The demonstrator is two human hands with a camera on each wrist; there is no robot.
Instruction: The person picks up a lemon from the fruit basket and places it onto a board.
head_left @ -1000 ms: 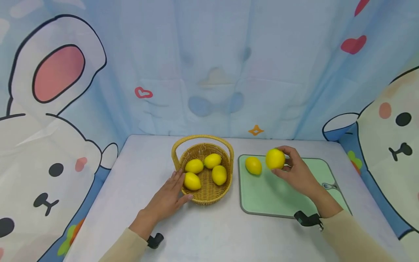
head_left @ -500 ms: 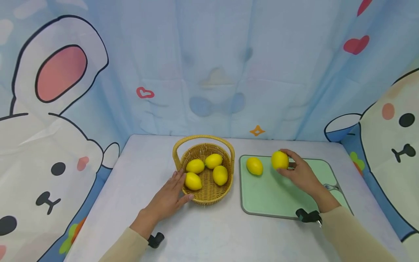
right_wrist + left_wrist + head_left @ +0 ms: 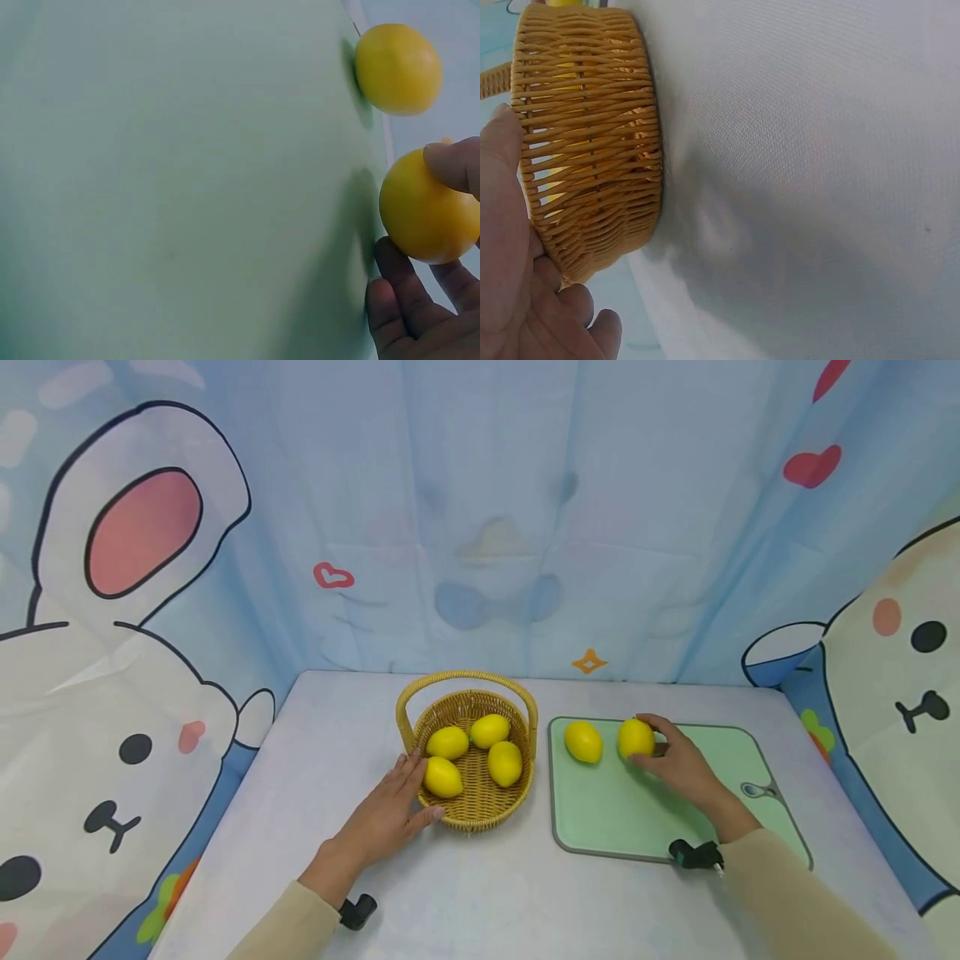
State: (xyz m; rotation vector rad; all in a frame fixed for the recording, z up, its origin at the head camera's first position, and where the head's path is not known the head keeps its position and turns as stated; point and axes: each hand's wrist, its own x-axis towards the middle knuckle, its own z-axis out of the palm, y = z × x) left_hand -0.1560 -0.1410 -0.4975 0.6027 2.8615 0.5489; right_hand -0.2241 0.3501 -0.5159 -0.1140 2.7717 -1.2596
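Pinching one lemon (image 3: 635,738) between thumb and fingers of the right hand (image 3: 678,768), at the far half of the light-green cutting board (image 3: 615,818). Hard to say, from the tight right wrist view, whether touching the board or just above it. Laying the left hand (image 3: 390,810) against the left side of the wicker basket (image 3: 474,819), with fingers extended along the rim and thumb spread toward the near edge, bracing rather than grasping. See a second lemon (image 3: 583,742) on the board, just left of the pinched fruit and apart from it. Count four more lemons (image 3: 505,764) loose in the basket, upright on the white tabletop (image 3: 525,897). Apparently partway through shifting fruit from basket to board: judged so, with one set down, one nearly so, four left.
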